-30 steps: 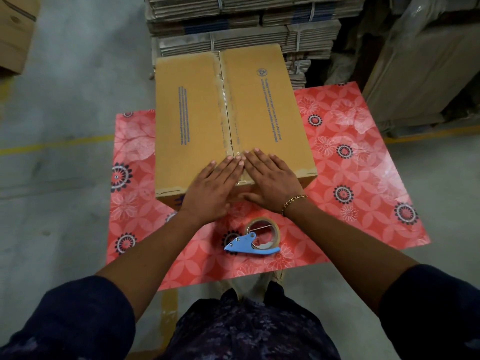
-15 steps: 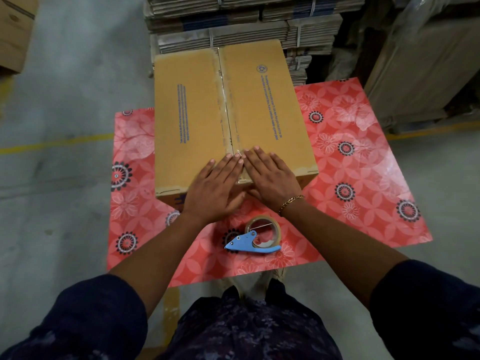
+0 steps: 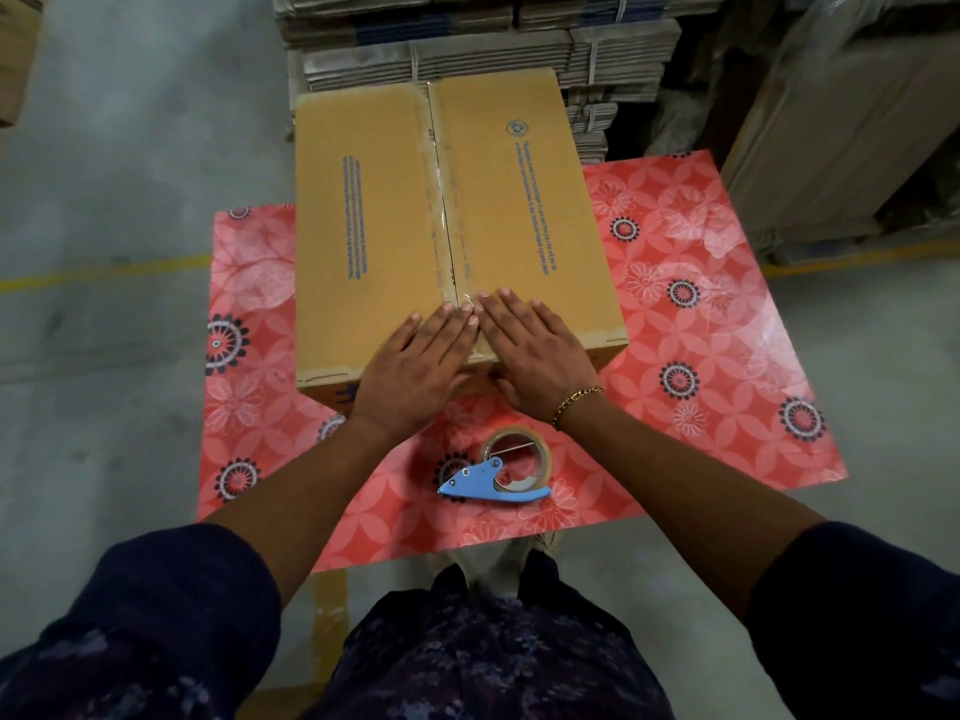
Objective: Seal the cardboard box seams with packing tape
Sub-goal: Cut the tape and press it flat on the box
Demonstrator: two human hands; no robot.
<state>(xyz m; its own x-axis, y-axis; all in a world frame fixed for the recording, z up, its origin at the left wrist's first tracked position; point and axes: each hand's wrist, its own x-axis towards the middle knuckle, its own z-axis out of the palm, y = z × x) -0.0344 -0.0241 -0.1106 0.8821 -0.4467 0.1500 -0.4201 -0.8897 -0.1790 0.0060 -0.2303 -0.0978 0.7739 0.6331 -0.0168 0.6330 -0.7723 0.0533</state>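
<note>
A closed brown cardboard box [image 3: 374,226] lies on a red flower-patterned table [image 3: 691,314]. Clear tape [image 3: 441,210] runs along its centre seam from the far edge to the near edge. My left hand [image 3: 415,366] and my right hand [image 3: 535,350] rest flat, side by side, on the near end of the seam, fingers spread over the box's near edge. Neither hand holds anything. A roll of clear tape in a blue dispenser [image 3: 506,470] lies on the table just in front of my wrists.
Bundled flat cardboard sheets [image 3: 483,39] are stacked behind the table. Large wrapped cartons [image 3: 841,122] stand at the right. Grey concrete floor with a yellow line [image 3: 104,272] surrounds the table. Another carton [image 3: 15,54] sits at the far left.
My hands have stayed flat on the near end of the seam, shifting only slightly. The dispenser has not moved.
</note>
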